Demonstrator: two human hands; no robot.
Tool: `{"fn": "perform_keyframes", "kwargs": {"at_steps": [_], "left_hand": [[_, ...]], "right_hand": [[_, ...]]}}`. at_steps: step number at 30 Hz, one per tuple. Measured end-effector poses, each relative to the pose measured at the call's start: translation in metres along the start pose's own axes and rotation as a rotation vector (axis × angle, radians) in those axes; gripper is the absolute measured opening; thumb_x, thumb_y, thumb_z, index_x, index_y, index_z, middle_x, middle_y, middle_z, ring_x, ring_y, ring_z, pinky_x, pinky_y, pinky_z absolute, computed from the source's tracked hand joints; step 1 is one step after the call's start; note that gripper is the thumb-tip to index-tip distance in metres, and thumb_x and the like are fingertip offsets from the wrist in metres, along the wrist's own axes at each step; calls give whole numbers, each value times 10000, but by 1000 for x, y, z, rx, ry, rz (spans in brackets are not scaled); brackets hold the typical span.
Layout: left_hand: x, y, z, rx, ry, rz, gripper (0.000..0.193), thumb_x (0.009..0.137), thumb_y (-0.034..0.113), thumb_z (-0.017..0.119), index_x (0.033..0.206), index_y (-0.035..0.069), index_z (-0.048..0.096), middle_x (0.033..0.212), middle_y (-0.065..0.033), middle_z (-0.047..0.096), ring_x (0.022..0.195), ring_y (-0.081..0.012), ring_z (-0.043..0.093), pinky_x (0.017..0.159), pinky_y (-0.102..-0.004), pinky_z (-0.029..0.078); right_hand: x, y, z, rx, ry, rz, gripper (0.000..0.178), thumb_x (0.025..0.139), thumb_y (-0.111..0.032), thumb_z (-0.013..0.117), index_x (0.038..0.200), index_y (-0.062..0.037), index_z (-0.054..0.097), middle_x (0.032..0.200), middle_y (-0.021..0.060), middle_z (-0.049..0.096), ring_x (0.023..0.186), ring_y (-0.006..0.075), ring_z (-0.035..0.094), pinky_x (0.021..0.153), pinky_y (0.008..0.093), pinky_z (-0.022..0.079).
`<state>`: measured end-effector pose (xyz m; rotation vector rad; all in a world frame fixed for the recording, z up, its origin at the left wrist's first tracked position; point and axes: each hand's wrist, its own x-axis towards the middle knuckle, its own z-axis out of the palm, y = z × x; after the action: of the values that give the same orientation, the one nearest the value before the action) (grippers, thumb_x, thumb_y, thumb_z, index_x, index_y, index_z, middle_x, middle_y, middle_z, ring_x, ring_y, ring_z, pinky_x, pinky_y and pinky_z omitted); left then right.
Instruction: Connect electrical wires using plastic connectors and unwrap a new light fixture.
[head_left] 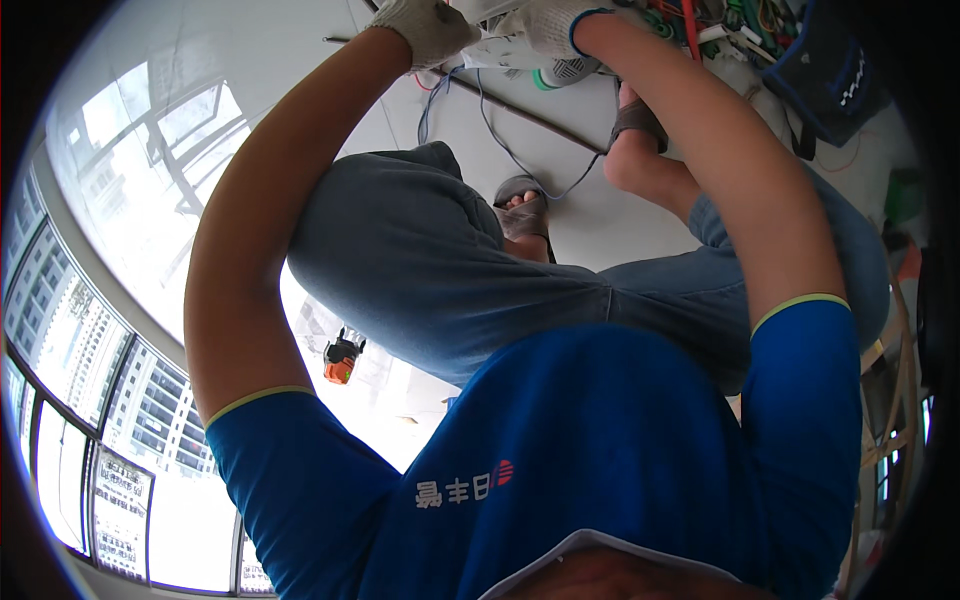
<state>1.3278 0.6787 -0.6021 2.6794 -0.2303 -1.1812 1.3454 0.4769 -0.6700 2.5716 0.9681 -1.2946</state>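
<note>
Left hand: gloved, at the top edge, fingers bent in toward the middle; I can't tell whether they are closed on anything.
Right hand: gloved too, level with the left and a little apart from it; its fingertips are hidden, so I can't tell its grip.
Plastic: pale, crumpled-looking, between the two hands and seemingly touching both; its upper part is out of sight.
Handling: I'd hold the plastic steady with one hand and work with the other, keeping the pull even, since thin stuff could slip or tear under knit gloves.
Reach: both arms stretch well past the knees; shifting closer would, I judge, give better control.
Green-edged thing: just below the right hand, partly covered.
Rod and cable: on the floor below the hands, near the sandals; best kept from snagging.
Tools: heaped to the right, beside a dark blue bag.
</note>
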Motion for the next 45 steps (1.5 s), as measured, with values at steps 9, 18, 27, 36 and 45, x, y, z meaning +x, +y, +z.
{"fn": "perform_keyframes", "kwargs": {"at_steps": [9, 18, 27, 36, 45], "left_hand": [[-1, -24, 25, 169, -59, 141, 482, 921, 492, 566, 824, 54, 741, 880, -218, 716, 882, -357, 711, 802, -454, 552], [6, -17, 22, 221, -65, 67, 457, 975, 429, 504, 870, 55, 745, 920, -209, 724, 894, -387, 698, 817, -464, 548], [19, -32, 51, 347, 80, 274, 504, 985, 441, 416, 985, 83, 770, 971, -186, 748, 955, -369, 717, 890, -459, 555], [24, -44, 34, 357, 119, 141, 528, 964, 465, 413, 1025, 78, 766, 1008, -183, 752, 945, -336, 730, 884, -449, 561], [2, -38, 5, 40, 355, -187, 474, 925, 404, 472, 894, 27, 757, 889, -243, 723, 894, -404, 715, 829, -477, 568]], "right_hand": [[-24, -5, -33, 197, 10, 99, 333, 970, -214, 533, 1179, -61, 741, 1299, 163, 694, 1130, 330, 695, 884, 457, 549], [14, -29, 22, -288, 83, -185, 349, 953, -191, 571, 1253, -88, 718, 1243, 123, 731, 1110, 287, 714, 898, 486, 554], [-9, -14, -11, 105, 161, 12, 342, 958, -187, 551, 1258, -141, 710, 1229, 139, 730, 1109, 334, 709, 910, 492, 552], [-3, -35, -5, 308, 468, 113, 324, 977, -245, 515, 1198, -128, 722, 1186, 147, 738, 1100, 341, 709, 899, 477, 559], [1, -46, -13, 394, 398, 156, 360, 998, -280, 486, 1284, -164, 671, 1321, 158, 663, 1180, 337, 666, 959, 484, 523]]}}
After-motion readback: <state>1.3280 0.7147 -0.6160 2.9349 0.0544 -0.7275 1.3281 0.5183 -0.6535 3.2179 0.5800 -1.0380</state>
